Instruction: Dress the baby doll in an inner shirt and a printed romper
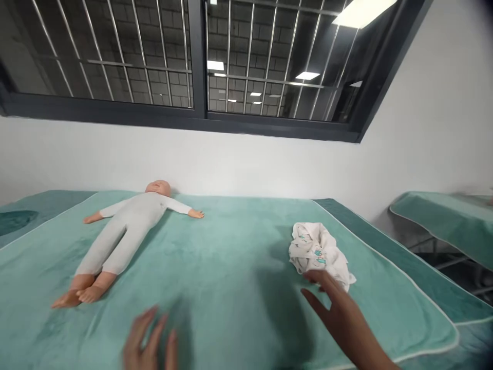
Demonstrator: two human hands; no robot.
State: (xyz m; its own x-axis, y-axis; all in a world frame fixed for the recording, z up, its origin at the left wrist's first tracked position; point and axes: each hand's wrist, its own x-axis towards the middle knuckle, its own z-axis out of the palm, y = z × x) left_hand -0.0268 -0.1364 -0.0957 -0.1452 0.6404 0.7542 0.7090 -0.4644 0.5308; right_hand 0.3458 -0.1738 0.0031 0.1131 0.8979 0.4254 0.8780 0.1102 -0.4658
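A baby doll (129, 223) lies on its back on a green blanket (227, 257) to the left, in a white long-sleeved suit, arms spread and feet bare. To the right sits a crumpled white cloth (314, 244) with small green prints, perhaps a baby garment. My right hand (335, 306) is at the near edge of this cloth, thumb and forefinger apart; whether the fingertips touch it I cannot tell. Low in the view, my left hand (148, 341) is above the blanket, somewhat blurred, with its fingers spread and nothing in them.
Behind the bed is a white wall (231, 159), with a dark-framed barred window (198, 118) above. Darker green bedding (416, 267) shows past the blanket's right border. A second green-covered bed or table (442, 216) stands at the far right.
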